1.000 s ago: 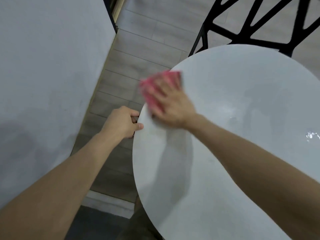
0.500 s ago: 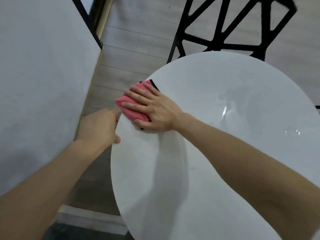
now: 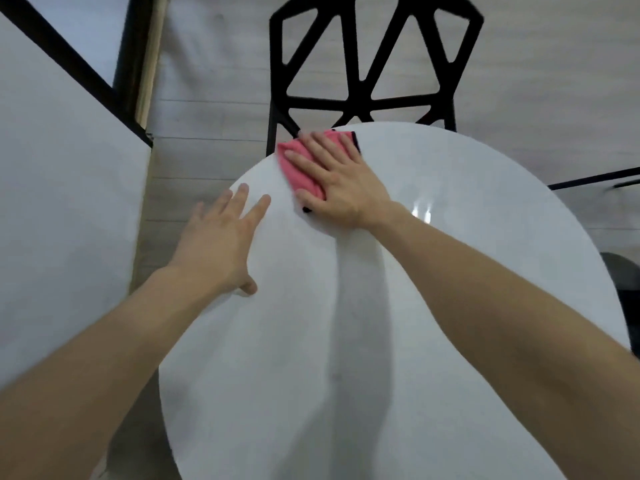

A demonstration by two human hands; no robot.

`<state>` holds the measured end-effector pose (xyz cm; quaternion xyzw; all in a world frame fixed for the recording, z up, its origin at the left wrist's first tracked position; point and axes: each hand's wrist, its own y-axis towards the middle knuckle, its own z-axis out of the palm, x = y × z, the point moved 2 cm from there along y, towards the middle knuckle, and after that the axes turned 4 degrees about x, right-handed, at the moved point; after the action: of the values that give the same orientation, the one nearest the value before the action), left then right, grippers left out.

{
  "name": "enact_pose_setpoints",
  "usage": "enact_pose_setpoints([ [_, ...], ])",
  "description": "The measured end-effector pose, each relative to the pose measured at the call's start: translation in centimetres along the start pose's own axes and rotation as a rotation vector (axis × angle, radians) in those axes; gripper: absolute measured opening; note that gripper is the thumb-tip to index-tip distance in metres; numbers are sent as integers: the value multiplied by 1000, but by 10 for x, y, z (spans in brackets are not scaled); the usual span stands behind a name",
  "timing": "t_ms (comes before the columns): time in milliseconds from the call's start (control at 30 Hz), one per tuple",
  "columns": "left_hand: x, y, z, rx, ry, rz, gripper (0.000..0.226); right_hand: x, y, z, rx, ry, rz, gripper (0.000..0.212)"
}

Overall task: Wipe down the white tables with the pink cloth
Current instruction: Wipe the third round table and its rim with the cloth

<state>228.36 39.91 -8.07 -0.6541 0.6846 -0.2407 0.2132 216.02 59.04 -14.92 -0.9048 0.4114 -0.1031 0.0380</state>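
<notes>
A round white table (image 3: 450,306) fills the middle and right of the view. A folded pink cloth (image 3: 298,168) with a dark edge lies near the table's far left rim. My right hand (image 3: 343,183) presses flat on the cloth, fingers spread over it. At the table's left edge my left hand (image 3: 221,244) rests flat with fingers apart and holds nothing. A wet shine shows to the right of my right wrist.
A black open-frame chair (image 3: 367,60) stands just behind the table's far edge. A second white tabletop (image 3: 59,220) with a black frame lies to the left, across a strip of wood floor (image 3: 207,143). A dark chair part (image 3: 623,289) sits at the right.
My right hand slid the cloth along the far left rim toward the chair. My left hand let go of the table edge and now lies flat and open on the top.
</notes>
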Motion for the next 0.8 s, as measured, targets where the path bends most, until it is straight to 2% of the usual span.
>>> enact_pose_setpoints([
  [133, -19, 14, 5, 43, 8, 25, 161, -134, -72, -18, -78, 120, 676, 76],
  [200, -20, 13, 6, 40, 5, 22, 163, -120, -69, -17, -109, 150, 833, 78],
  [233, -20, 13, 5, 41, 4, 18, 163, -91, -55, -13, -122, 132, 800, 77],
  [267, -20, 13, 3, 43, 9, 15, 164, -55, -36, -7, -122, 106, 680, 75],
  [367, -21, 14, 2, 63, 60, 32, 163, 44, 9, 8, -18, 65, 182, 69],
  [433, -21, 14, 3, 66, 77, 30, 163, 40, 8, 7, 2, 67, 68, 66],
  [500, -20, 14, 4, 77, 81, 32, 164, -14, -15, 6, -55, 81, 154, 68],
  [633, -22, 15, 3, 83, 102, 36, 165, -136, -101, -4, -132, 117, 632, 73],
  [667, -22, 16, 3, 86, 107, 32, 165, -141, -104, -4, -133, 132, 724, 74],
  [733, -22, 16, 3, 100, 112, 32, 165, -105, -79, -4, -149, 163, 817, 75],
  [767, -22, 16, 2, 100, 113, 31, 165, -73, -58, -3, -156, 156, 757, 73],
  [800, -22, 15, 2, 100, 118, 31, 165, -37, -35, 0, -144, 135, 603, 72],
])
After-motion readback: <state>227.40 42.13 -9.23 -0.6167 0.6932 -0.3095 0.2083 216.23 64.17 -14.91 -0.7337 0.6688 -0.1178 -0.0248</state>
